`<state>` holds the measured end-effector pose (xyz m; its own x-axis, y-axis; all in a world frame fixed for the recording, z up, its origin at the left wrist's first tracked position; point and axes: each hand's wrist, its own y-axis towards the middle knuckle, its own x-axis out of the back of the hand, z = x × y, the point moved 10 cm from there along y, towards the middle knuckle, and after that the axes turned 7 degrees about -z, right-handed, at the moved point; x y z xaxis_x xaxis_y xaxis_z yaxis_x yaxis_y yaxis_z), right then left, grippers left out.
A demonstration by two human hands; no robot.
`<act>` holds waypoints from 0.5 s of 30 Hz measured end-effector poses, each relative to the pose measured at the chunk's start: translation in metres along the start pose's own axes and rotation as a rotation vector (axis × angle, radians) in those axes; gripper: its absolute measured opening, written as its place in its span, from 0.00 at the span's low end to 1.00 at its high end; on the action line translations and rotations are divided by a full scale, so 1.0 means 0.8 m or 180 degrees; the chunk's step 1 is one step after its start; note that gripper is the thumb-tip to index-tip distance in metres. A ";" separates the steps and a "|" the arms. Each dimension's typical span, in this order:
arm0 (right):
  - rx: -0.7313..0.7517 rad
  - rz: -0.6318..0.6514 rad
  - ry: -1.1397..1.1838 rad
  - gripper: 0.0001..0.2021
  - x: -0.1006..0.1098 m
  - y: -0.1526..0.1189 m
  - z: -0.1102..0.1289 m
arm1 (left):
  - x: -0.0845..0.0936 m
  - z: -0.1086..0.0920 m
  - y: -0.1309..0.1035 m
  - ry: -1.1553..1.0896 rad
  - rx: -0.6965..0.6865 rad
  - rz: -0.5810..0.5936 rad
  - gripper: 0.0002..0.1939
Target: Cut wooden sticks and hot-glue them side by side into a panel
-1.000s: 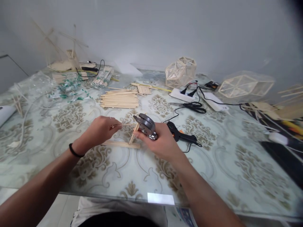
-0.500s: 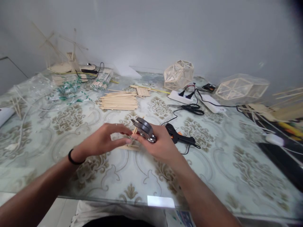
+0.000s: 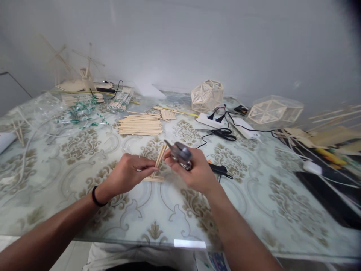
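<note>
A clear packet (image 3: pixel 126 97) with pale packed sticks (image 3: pixel 119 104) inside lies near crumpled wrappers (image 3: pixel 81 107) at the back of the table (image 3: pixel 121 226). The left hand (image 3: pixel 128 175) pinches tilted wooden sticks (image 3: pixel 160 155) above flat strips (image 3: pixel 157 179); the right hand (image 3: pixel 199 171), curled round a blurred grey tool (image 3: pixel 182 152), partly hides a black glue gun (image 3: pixel 219 169).

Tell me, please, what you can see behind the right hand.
Behind the right hand, a glue gun's black handle sticks out, and a black cord shows above. The hand covers the gun's front, so that part cannot be seen.
</note>
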<state>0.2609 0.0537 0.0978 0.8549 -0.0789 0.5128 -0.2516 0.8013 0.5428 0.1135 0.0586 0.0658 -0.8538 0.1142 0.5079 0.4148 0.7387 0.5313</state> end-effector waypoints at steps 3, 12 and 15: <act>0.0125 -0.0197 -0.0426 0.01 0.030 0.009 0.003 | 0.000 -0.004 0.000 -0.0015 -0.0097 -0.0032 0.07; 0.0927 0.0392 -0.1784 0.17 0.040 0.030 0.032 | 0.001 -0.007 -0.006 -0.0012 -0.0264 -0.0140 0.08; 0.1156 0.0475 -0.2070 0.17 0.034 0.035 0.042 | 0.000 -0.006 -0.008 -0.0020 -0.0294 -0.0149 0.09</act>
<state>0.2616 0.0545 0.1493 0.3886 -0.4089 0.8257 -0.5733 0.5942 0.5641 0.1124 0.0507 0.0652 -0.8748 0.0853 0.4768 0.4013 0.6789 0.6148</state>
